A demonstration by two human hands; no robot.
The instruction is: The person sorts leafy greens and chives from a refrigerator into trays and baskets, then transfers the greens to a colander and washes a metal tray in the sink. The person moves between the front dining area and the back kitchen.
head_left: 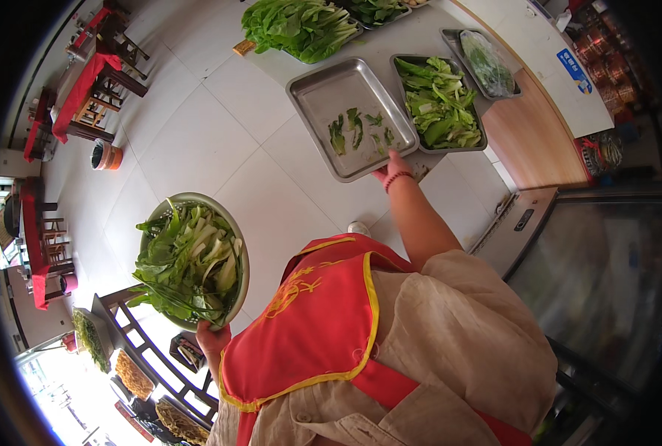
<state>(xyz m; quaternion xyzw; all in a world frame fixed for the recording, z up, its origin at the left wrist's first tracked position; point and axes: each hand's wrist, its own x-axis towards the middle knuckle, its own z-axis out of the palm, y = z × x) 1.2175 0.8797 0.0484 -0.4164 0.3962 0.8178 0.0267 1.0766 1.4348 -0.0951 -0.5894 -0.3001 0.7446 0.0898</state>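
My left hand grips the lower rim of a round pale-green colander, which is heaped with leafy greens. With my right hand, a beaded bracelet at its wrist, I hold the near edge of a rectangular stainless-steel tray. Several small leaf scraps lie in that tray, and its rest is bare metal. Right beside it, a second metal tray holds torn lettuce-like leaves. Most fingers of both hands are hidden by the rims they hold.
Beyond the trays lie a big pile of greens and a tray with bagged greens. A counter and a glass-topped cabinet stand at right. At left are red-covered tables, an orange bin and a dark wooden rack.
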